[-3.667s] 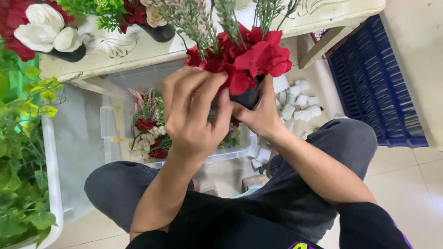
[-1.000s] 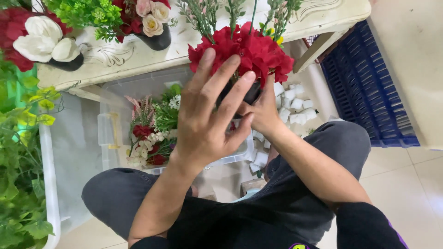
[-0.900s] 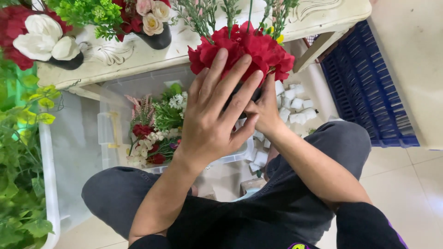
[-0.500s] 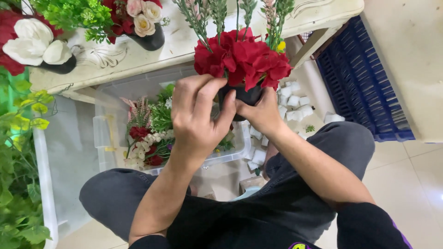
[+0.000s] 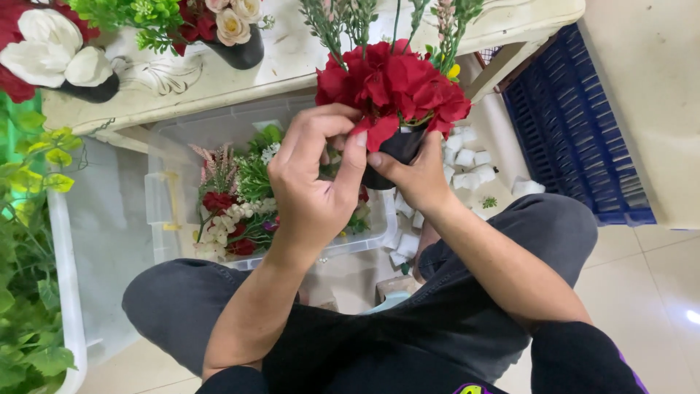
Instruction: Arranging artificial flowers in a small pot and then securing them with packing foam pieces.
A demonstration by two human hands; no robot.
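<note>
— We see the right hand [image 5: 408, 179] wrapped around a small black pot [image 5: 394, 152] of red flowers [image 5: 390, 84].
— And the left hand [image 5: 313, 186] pinches a red petal at the pot's rim. Below we see a clear bin [image 5: 164, 190] of mixed blooms, under the pale surface [image 5: 292, 58].

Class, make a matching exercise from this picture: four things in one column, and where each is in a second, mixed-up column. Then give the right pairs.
Things:
1. black pot
2. red flowers
3. clear bin
4. blue crate

Places:
A. on the floor below the table, holding loose flowers
B. gripped in the right hand
C. at the right, by the table leg
D. on top of the pot, pinched by the left hand

Pairs: 1-B, 2-D, 3-A, 4-C
</note>
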